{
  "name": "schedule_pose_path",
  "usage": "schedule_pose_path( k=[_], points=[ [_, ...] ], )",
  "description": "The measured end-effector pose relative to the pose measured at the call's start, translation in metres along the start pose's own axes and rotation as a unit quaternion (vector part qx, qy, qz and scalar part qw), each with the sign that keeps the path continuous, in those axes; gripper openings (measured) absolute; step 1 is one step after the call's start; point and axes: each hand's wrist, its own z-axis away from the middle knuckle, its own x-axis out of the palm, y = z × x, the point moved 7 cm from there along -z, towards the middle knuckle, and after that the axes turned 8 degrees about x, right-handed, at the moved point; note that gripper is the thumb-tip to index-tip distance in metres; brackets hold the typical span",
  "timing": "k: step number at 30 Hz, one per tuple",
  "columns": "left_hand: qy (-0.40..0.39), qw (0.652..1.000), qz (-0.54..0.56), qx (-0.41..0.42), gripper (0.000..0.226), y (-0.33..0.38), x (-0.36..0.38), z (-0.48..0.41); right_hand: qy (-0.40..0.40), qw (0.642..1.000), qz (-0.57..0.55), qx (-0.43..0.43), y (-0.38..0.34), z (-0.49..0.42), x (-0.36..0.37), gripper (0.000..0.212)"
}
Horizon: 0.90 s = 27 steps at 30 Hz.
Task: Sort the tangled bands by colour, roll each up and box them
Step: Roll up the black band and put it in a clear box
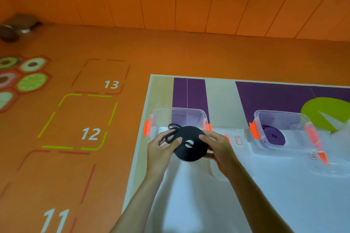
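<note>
Black rolled band (pixel 190 144) pinched between both hands, left hand (pixel 161 150), right hand (pixel 217 147), above clear box (pixel 178 117).

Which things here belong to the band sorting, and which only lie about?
For the job: black band roll in left hand and right hand; left clear box; right clear box with purple band roll.
Lying about: dark objects on the floor; green shape.

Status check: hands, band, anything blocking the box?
Grip: left hand and right hand on black band roll; loose tail by left thumb; left box open just beyond; nothing in the way.
</note>
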Motion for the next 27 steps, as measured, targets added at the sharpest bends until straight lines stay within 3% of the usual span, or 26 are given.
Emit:
schedule_pose_path(
  k=[4,9,14,18,27],
  points=[
    [0.080,0.993,-0.081,0.006,0.028,-0.022,-0.005,-0.039,0.023,0.995,-0.080,0.051,0.022,-0.045,0.011,0.015],
    [0.102,0.982,-0.160,0.009,0.025,-0.048,0.005,-0.091,0.054,0.990,-0.086,0.100,0.042,-0.109,0.016,0.011],
    [0.096,0.965,-0.243,-0.035,0.027,-0.095,0.008,-0.150,0.061,0.986,0.055,0.143,0.055,-0.172,0.015,0.016],
    [0.094,0.951,-0.283,-0.080,0.025,-0.143,-0.001,-0.181,0.052,0.976,0.149,0.151,0.075,-0.207,0.025,0.042],
    [0.053,0.930,-0.351,-0.099,0.031,-0.182,0.000,-0.214,0.035,0.966,0.146,0.211,0.104,-0.234,0.044,0.034]
  ],
)
